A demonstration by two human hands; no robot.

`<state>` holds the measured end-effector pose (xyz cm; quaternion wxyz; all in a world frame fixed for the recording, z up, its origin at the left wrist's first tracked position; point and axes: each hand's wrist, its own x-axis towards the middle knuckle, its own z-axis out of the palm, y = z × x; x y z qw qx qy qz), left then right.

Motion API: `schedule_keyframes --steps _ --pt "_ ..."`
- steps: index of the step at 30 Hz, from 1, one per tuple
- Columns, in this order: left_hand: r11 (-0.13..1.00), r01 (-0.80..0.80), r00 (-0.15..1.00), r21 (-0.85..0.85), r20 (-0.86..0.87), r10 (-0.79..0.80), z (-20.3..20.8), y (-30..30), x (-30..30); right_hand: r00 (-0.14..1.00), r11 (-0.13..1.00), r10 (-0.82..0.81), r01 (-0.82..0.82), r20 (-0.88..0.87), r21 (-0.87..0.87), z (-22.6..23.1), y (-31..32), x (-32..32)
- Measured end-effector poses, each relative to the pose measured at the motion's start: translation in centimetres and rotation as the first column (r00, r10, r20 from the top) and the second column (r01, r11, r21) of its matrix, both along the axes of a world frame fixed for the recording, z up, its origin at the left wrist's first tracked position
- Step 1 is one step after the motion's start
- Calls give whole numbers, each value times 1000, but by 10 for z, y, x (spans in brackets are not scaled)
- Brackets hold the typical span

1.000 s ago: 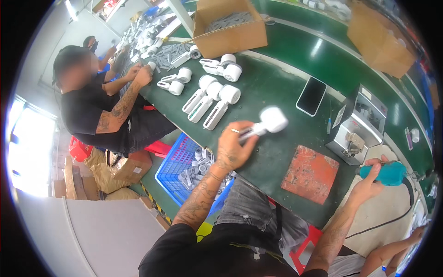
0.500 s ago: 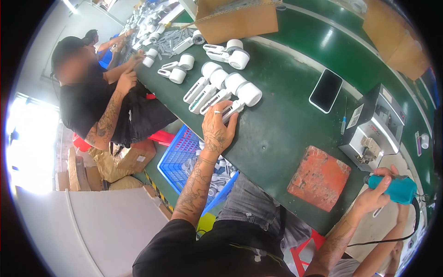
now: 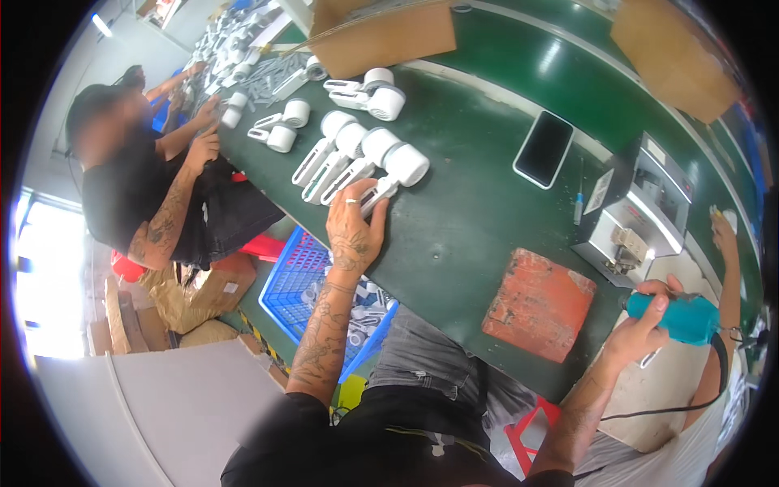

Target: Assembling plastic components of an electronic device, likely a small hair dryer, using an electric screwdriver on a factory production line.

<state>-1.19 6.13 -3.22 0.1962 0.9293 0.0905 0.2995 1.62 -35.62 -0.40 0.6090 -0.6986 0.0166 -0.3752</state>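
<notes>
My left hand (image 3: 355, 235) is closed over the handle of a white handheld device (image 3: 407, 165), the nearest in a slanting row on the green table. This device has a drum-shaped head and a slim, slotted handle. Beside it lie several similar devices (image 3: 349, 140), handles pointing toward me. At the right, my right hand (image 3: 637, 337) grips a teal electric screwdriver (image 3: 677, 316) held roughly level, its nose toward the left. A black cord trails from its back end. The screwdriver is apart from the devices, close to a grey and black machine (image 3: 633, 215).
An orange-red worn block (image 3: 540, 304), a phone (image 3: 544, 150) and a small blue-handled screwdriver (image 3: 578, 207) lie on the table (image 3: 462, 211). A blue crate (image 3: 280, 280) of parts stands below its edge. Co-workers sit at left; another person's arm (image 3: 730, 276) reaches in at right.
The whole view has shifted, so the table things sit further left. At right, another person's arm has moved up to a white part. My hands keep their holds.
</notes>
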Motion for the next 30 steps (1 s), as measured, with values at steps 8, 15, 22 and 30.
schedule_keyframes --steps 8,15,22,30 --pt "998 11 999 61 42 -13 3 -4 2 1000 999 17 -16 -18 48 6 0 1" --pt "972 17 990 235 131 -50 7 -15 -3 999 1000 15 -15 -34 11 6 -1 -7" --pt "882 471 838 -9 316 -445 51 -103 2 991 994 70 -59 -115 90 18 7 -5" --pt "195 840 418 -506 374 -828 90 -326 48 991 987 35 -14 -125 162 38 -28 -85"
